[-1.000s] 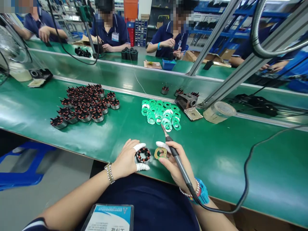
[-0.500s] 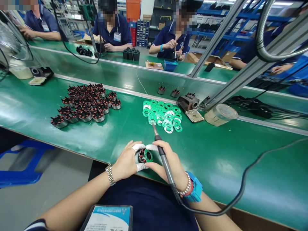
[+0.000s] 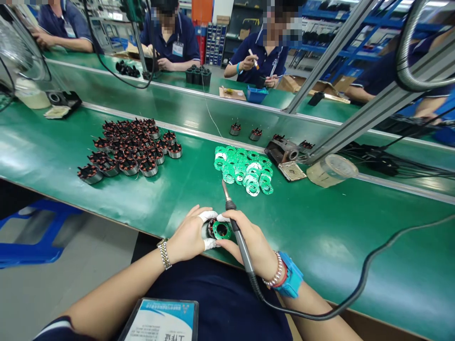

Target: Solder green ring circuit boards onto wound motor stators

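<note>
Near the table's front edge, my left hand (image 3: 186, 239), with white finger covers, is closed around a motor stator (image 3: 211, 229) with copper windings. A green ring-shaped circuit board (image 3: 215, 231) lies against the stator's right-hand face. My right hand (image 3: 254, 242) grips a soldering iron (image 3: 243, 250), its bare tip pointing up and away. The thumb and a covered fingertip of that same hand touch the board's edge. Whether the board is fully seated on the stator I cannot tell.
Many wound stators (image 3: 128, 147) stand at the left, and loose green ring boards (image 3: 252, 184) are heaped ahead. Right of these are a metal iron holder (image 3: 282, 149), a sponge pad (image 3: 292, 171) and a plastic tub (image 3: 330, 170). The iron's cable (image 3: 362, 270) trails right. Co-workers sit beyond the rail.
The ring board has turned to face up towards me more. My hands stay nearly in place, the iron swinging slightly. Across the rail, a co-worker's hands have moved apart.
</note>
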`<state>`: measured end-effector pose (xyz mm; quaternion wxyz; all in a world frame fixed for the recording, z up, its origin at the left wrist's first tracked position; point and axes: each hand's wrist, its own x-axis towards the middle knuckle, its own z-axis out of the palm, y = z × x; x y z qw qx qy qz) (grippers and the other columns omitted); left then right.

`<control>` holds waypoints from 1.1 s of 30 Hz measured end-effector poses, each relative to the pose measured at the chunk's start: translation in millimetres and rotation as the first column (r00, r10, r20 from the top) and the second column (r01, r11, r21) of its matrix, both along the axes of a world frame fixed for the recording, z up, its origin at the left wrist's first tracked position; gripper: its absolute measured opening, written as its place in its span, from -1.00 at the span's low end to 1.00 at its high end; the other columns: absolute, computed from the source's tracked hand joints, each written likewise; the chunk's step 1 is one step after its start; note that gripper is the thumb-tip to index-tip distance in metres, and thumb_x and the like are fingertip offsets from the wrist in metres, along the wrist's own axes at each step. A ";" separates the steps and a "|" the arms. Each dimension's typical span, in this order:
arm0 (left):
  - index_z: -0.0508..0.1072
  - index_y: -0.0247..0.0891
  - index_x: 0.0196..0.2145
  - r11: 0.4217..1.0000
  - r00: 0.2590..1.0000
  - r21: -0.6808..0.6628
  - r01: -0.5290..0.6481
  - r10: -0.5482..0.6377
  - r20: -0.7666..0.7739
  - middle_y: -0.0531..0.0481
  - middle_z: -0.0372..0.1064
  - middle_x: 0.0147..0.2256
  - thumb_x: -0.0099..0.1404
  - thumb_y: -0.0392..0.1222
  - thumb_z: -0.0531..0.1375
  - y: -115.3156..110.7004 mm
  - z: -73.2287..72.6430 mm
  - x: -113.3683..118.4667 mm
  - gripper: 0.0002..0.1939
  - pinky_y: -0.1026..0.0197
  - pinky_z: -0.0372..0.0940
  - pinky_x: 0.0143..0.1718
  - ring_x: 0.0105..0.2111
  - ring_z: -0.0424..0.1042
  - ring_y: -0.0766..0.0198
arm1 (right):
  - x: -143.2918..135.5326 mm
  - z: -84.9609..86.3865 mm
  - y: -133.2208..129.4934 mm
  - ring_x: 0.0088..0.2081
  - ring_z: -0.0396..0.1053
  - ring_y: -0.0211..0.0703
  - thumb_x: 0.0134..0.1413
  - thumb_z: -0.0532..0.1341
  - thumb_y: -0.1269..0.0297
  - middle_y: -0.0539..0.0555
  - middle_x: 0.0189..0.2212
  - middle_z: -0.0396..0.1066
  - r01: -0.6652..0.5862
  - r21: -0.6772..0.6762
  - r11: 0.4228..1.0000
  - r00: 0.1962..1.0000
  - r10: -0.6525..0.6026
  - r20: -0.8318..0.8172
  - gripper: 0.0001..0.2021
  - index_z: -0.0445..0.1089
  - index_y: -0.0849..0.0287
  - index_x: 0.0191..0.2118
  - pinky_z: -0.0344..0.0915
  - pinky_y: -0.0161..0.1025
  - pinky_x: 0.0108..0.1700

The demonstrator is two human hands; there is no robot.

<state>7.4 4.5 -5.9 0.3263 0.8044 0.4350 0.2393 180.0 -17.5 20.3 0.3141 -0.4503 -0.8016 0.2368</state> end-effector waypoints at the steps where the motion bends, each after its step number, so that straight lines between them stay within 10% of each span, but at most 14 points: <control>1: 0.29 -0.23 -0.07 1.000 1.000 0.001 -0.006 0.006 0.003 -0.16 0.32 -0.05 -0.03 -0.17 0.28 -0.2 0.0 0.0 -0.47 -0.15 -0.05 0.13 0.01 0.25 0.06 | 0.6 0.6 0.5 -0.22 0.38 -0.11 -0.11 0.28 0.38 0.09 -0.22 0.32 -0.019 0.000 1.000 1.000 0.019 0.008 -0.56 0.11 0.07 -0.09 0.37 -0.20 -0.21; 18: 0.26 -0.27 -0.02 1.000 1.000 -0.022 0.010 -0.011 -0.023 -0.20 0.29 0.00 0.02 -0.19 0.25 -3.0 -2.4 -3.8 -0.46 -0.12 -0.09 0.17 0.08 0.19 0.09 | -8.1 -14.4 -3.8 -0.27 0.35 -0.12 0.00 0.21 0.24 0.10 -0.28 0.31 0.092 0.093 0.991 0.993 -0.085 -0.083 -0.67 0.14 0.10 -0.11 0.36 -0.20 -0.24; 22: 0.30 -0.22 -0.02 0.985 0.993 -0.173 0.024 -0.004 0.116 -0.09 0.35 -0.04 0.13 -0.19 0.16 -0.6 3.7 -19.2 -0.58 0.00 0.16 0.06 -0.03 0.32 0.13 | -1.3 -14.2 2.1 -0.26 0.36 -0.14 -0.02 0.22 0.28 0.09 -0.27 0.33 0.046 0.083 0.996 0.997 -0.040 -0.073 -0.66 0.14 0.10 -0.10 0.35 -0.22 -0.23; 27: 0.47 -0.28 -0.40 0.908 0.931 -0.417 -0.039 0.185 0.315 -0.01 0.45 -0.38 0.12 -0.17 0.16 10.4 10.7 -18.2 -0.85 0.18 0.33 -0.25 -0.36 0.42 0.24 | 2.6 -9.8 5.2 -0.26 0.37 -0.15 -0.06 0.26 0.26 0.10 -0.25 0.34 -0.019 0.088 0.996 0.996 0.027 -0.091 -0.60 0.14 0.11 -0.08 0.35 -0.24 -0.22; 33: 0.38 -0.36 -0.56 0.742 0.845 -0.660 0.119 0.273 0.459 0.05 0.31 -0.57 -0.02 -0.16 0.26 21.7 12.2 0.0 -0.81 0.37 0.20 -0.60 -0.57 0.30 0.39 | -6.0 -4.0 7.5 -0.30 0.38 -0.20 0.04 0.14 0.44 0.04 -0.33 0.36 0.183 0.232 0.955 0.970 -0.138 -0.200 -0.74 0.17 0.08 -0.13 0.35 -0.28 -0.26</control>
